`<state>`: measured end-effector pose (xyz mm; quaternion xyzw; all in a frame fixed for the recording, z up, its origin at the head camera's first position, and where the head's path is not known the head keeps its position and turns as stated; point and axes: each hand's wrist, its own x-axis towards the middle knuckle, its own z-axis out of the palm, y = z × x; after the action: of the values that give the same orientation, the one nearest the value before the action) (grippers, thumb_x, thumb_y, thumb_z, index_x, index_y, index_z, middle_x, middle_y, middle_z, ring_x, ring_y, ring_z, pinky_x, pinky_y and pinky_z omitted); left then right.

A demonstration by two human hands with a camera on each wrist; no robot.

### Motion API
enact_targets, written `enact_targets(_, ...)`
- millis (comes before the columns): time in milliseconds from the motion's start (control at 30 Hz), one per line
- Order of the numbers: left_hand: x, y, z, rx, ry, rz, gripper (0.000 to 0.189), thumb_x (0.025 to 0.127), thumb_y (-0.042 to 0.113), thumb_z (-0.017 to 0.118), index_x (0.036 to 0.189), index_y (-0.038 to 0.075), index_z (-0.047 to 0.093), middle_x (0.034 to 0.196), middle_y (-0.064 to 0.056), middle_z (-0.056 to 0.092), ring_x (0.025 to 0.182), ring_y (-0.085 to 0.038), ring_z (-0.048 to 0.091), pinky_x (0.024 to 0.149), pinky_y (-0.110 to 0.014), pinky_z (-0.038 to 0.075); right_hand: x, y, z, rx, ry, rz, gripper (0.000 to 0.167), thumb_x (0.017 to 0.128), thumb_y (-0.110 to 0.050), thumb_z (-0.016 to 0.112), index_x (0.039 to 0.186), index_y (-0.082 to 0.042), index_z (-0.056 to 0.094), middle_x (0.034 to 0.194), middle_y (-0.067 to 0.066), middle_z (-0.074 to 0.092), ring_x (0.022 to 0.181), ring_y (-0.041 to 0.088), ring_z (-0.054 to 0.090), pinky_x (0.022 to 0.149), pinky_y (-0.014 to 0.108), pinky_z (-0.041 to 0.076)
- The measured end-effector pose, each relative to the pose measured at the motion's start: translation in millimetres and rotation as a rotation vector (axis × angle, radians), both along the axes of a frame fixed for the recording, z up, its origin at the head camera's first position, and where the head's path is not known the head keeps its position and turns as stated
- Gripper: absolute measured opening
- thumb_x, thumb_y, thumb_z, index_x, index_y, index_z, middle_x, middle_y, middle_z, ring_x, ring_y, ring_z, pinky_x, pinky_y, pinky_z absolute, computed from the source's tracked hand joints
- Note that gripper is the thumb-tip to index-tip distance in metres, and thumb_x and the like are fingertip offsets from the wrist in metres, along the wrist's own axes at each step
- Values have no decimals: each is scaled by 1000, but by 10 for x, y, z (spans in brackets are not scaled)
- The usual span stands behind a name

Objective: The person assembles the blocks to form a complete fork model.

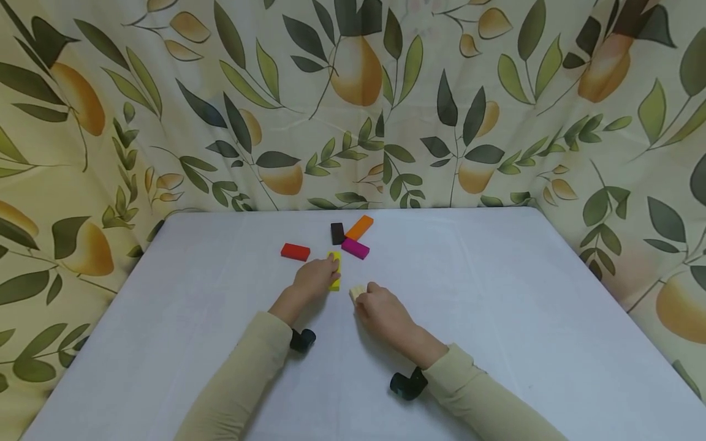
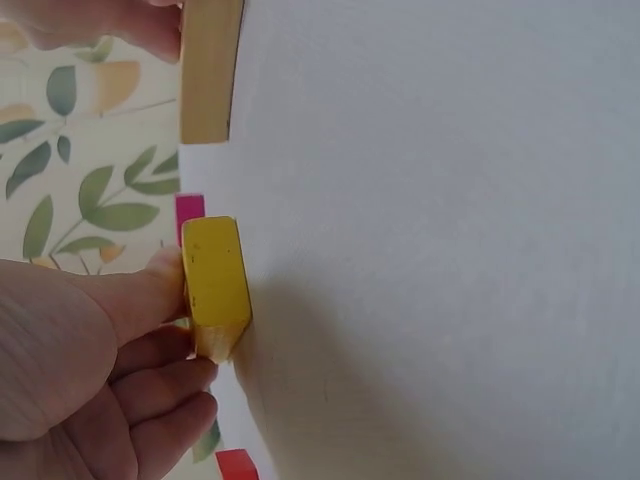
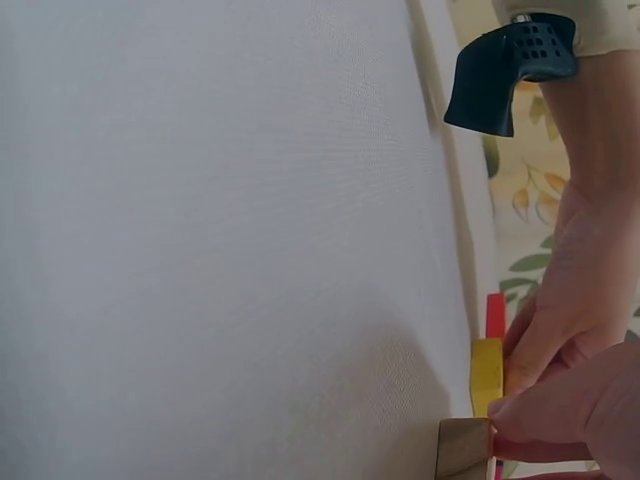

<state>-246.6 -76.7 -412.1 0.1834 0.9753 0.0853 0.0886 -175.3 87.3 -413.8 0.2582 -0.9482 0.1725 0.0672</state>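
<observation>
My left hand (image 1: 314,278) pinches a yellow wooden block (image 1: 334,285) near the middle of the white table. In the left wrist view the thumb lies along one side of that yellow block (image 2: 217,270), with fingers at its far side. Closer to me and to the right, my right hand (image 1: 387,315) grips a plain, unpainted wooden block (image 1: 355,293) between thumb and fingers. The end of this plain block (image 3: 463,448) faces the camera in the right wrist view. A short gap separates the two held blocks.
Beyond the hands lie a dark brown block (image 1: 337,233), an orange block (image 1: 360,227) and a magenta block (image 1: 355,248), close together. A red block (image 1: 295,252) lies left of the yellow one. A leaf-and-fruit patterned cloth (image 1: 331,122) hangs behind the white table (image 1: 496,288).
</observation>
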Motion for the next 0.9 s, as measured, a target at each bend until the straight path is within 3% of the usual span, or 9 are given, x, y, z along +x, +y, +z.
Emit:
enact_targets(200,33,44,-6,-13,9,12,44,92,26,57,131,8,51,135,-11,47,100,-25,57,81,-30,49,46,23,-7,-25,3,17,9,79,-3,69,86,1,72,67,4,50,55,14,43,52,21,43)
enact_targets(567,96,124,-9,-25,7,68,49,92,27,56,137,10,45,138,-10,44,114,-25,51,90,-32,45,90,54,5,-62,30,30,7,78,-3,70,83,1,71,67,4,49,55,13,41,51,22,42)
enact_targets(767,172,127,-26,22,39,38,47,93,25,55,135,6,47,138,-11,44,116,-26,50,89,-34,46,119,76,-13,-63,53,46,4,76,0,69,79,2,71,63,4,46,53,13,40,49,21,40)
enact_targets(900,189,118,-11,40,71,18,44,93,25,55,132,6,50,136,-12,45,114,-27,51,87,-35,47,101,91,3,-58,-9,4,7,78,-4,70,83,0,72,66,2,48,56,12,42,51,20,41)
